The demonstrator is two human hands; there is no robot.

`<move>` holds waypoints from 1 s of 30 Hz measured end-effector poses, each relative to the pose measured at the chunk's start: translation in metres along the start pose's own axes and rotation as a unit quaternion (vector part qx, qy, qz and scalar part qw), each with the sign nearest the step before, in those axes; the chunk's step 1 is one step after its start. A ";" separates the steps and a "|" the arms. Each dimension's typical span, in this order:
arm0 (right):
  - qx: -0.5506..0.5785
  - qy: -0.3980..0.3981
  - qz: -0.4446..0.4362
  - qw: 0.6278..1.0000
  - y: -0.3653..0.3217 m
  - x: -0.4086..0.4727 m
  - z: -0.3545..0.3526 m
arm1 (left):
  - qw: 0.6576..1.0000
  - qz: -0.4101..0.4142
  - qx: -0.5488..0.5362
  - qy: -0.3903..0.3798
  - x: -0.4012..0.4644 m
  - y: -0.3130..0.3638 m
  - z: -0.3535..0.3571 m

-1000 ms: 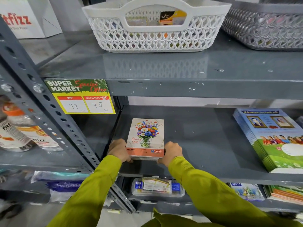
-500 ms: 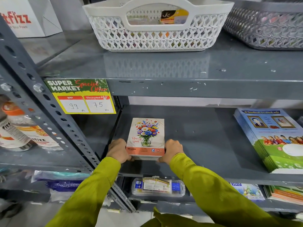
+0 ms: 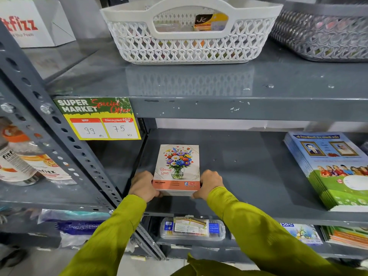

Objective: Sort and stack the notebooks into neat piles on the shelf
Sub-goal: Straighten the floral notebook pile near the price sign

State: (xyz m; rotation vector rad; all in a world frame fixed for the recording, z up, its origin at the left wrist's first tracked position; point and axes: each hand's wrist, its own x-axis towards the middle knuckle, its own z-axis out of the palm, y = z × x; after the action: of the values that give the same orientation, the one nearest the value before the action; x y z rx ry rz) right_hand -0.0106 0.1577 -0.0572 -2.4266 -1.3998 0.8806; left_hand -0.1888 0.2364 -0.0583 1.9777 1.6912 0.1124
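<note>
The person's left hand (image 3: pixel 143 186) curls against the left edge of a small stack of notebooks with a flower-vase cover (image 3: pixel 177 168), fingers wrapped around its near corner, while the right hand (image 3: pixel 209 184) does the same on the right edge, so the stack is squeezed between the two hands. Both arms wear yellow-green sleeves (image 3: pixel 258 236). The stack lies flat near the front left of the grey metal middle shelf (image 3: pixel 249 176), its long side running toward the back.

Well apart from it, at the right end of the same shelf, lies a taller pile of blue-and-green printed notebooks (image 3: pixel 334 170), its lower copies fanned out a little to the left. On the front lip of the shelf above hangs a yellow and green price tag (image 3: pixel 97 118) reading 99 and 75. On top of that upper shelf stand a white lattice plastic basket (image 3: pixel 189 42) and, to its right, a grey lattice basket (image 3: pixel 322 34). On the shelf below lies a clear plastic pencil case (image 3: pixel 192 229), with more notebooks (image 3: pixel 302 233) to its right. Left of the perforated upright (image 3: pixel 65 154), orange-capped bottles (image 3: pixel 23 156) lie on a neighbouring shelf.
</note>
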 end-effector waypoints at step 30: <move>0.625 -0.100 0.056 0.772 0.012 0.017 0.011 | 0.859 -0.098 -0.499 -0.065 0.009 0.010 0.004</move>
State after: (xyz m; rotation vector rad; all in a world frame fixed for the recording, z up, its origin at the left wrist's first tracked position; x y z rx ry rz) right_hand -0.0022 0.1646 -0.0784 -1.3548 -0.3425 1.4687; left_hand -0.1766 0.2429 -0.0596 0.9989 1.3053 0.6268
